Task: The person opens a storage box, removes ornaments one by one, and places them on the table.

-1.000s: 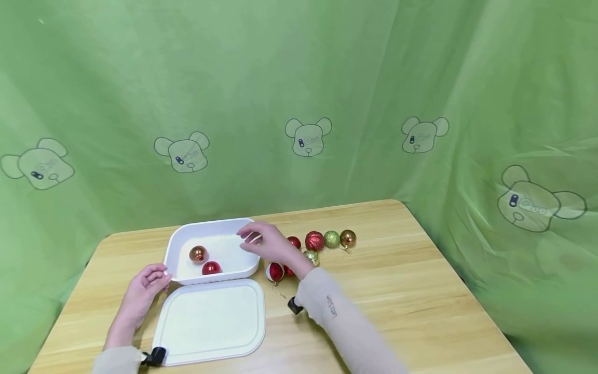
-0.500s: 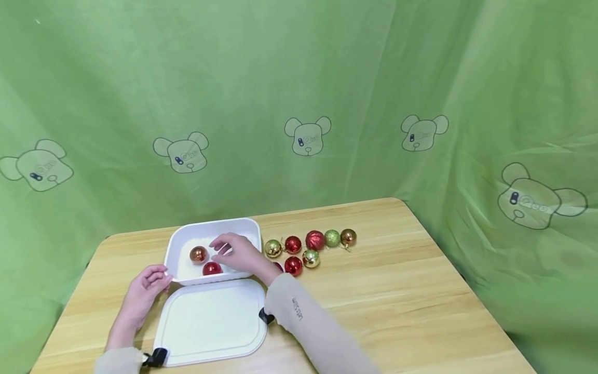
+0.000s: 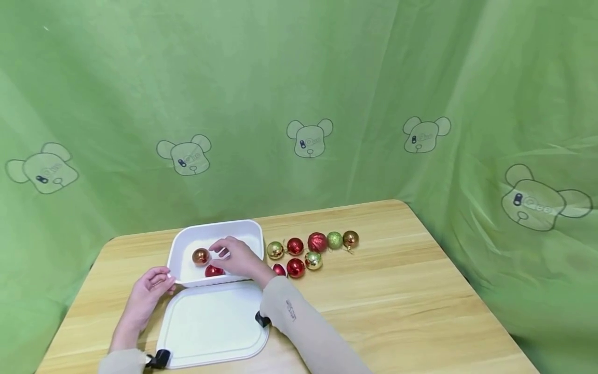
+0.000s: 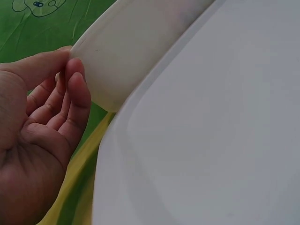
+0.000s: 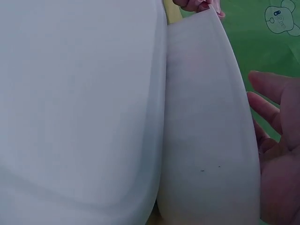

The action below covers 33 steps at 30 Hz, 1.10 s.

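My left hand (image 3: 148,292) pinches the front left corner of a white plastic box (image 3: 256,228) between thumb and fingers. Its grip on the rim shows closely in the left wrist view, where the box wall (image 4: 117,61) rises beside the fingers. Two baubles lie in the box: a copper one (image 3: 201,256) and a shiny red one (image 3: 214,271). My right hand (image 3: 237,257) reaches in over the front rim, fingertips close to the right side of the copper bauble, with nothing visible between thumb and fingers. In the right wrist view the box wall partly hides the fingers (image 5: 265,110).
A white lid (image 3: 212,327) lies flat on the wooden table (image 3: 397,301) in front of the box. To the right sit several more baubles, among them a gold one (image 3: 275,250), a textured red one (image 3: 317,242) and a glittery green one (image 3: 335,240). Green cloth (image 3: 252,78) hangs behind.
My right hand has moved left from the box's right end to beside the copper bauble, uncovering baubles on the table. The left hand stays at the corner; the view shifts slightly.
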Each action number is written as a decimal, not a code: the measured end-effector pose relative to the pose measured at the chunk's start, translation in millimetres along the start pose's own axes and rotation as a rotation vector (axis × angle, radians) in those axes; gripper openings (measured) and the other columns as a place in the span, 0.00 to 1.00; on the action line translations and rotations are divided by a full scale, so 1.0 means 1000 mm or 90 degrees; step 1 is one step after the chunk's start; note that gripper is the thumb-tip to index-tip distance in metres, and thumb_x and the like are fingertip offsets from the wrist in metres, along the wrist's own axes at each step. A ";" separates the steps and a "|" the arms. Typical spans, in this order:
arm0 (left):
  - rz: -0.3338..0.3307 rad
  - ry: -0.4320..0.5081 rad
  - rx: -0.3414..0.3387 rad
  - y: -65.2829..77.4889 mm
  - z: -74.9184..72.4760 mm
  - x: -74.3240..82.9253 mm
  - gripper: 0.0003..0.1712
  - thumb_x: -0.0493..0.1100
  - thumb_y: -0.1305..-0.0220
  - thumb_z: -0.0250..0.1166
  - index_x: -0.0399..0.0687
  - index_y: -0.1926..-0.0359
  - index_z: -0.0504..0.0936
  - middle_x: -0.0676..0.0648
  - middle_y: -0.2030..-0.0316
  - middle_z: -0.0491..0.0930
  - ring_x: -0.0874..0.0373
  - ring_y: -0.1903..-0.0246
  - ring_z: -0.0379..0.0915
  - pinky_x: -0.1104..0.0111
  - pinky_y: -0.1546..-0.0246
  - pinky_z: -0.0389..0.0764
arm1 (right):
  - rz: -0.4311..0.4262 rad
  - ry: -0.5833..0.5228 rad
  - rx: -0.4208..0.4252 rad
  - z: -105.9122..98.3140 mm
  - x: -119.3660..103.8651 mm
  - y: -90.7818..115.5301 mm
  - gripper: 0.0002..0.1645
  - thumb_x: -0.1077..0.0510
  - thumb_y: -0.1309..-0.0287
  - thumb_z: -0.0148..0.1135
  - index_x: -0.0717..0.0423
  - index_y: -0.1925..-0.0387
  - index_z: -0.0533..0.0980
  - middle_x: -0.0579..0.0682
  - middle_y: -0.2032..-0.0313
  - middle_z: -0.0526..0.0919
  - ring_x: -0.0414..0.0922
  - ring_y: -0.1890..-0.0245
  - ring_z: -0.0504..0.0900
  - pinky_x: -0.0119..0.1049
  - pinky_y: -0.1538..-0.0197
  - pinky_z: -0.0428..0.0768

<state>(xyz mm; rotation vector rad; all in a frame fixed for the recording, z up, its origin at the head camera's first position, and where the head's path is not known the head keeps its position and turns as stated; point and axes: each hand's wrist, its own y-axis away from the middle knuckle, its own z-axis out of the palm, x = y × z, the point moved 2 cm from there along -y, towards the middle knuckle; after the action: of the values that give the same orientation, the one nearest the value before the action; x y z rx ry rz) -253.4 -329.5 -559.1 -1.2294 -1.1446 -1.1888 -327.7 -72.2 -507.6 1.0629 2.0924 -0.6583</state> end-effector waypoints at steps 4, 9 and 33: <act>-0.007 0.011 -0.005 0.000 -0.001 0.000 0.16 0.29 0.30 0.63 0.30 0.45 0.70 0.54 0.66 0.84 0.64 0.68 0.84 0.73 0.61 0.88 | 0.007 0.006 -0.002 0.001 -0.001 -0.002 0.23 0.54 0.36 0.72 0.53 0.41 0.80 0.52 0.48 0.82 0.45 0.47 0.84 0.22 0.48 0.80; -0.017 0.018 -0.006 -0.001 -0.002 0.000 0.15 0.30 0.29 0.64 0.33 0.46 0.71 0.55 0.66 0.84 0.64 0.67 0.84 0.72 0.59 0.89 | 0.019 0.006 -0.014 0.002 -0.002 -0.003 0.23 0.53 0.36 0.72 0.52 0.41 0.81 0.52 0.47 0.82 0.46 0.47 0.84 0.24 0.48 0.81; -0.039 0.081 -0.010 0.000 -0.001 0.001 0.13 0.27 0.30 0.63 0.35 0.47 0.73 0.54 0.65 0.83 0.64 0.67 0.84 0.74 0.58 0.88 | 0.005 0.070 -0.126 0.014 0.002 -0.011 0.12 0.51 0.37 0.74 0.48 0.54 0.85 0.38 0.64 0.85 0.30 0.62 0.79 0.22 0.51 0.77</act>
<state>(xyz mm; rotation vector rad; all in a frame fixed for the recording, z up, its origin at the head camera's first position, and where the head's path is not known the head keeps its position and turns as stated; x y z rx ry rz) -253.1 -330.3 -558.2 -1.1209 -1.0861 -1.3047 -333.1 -86.4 -516.7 1.0141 2.1950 -0.3866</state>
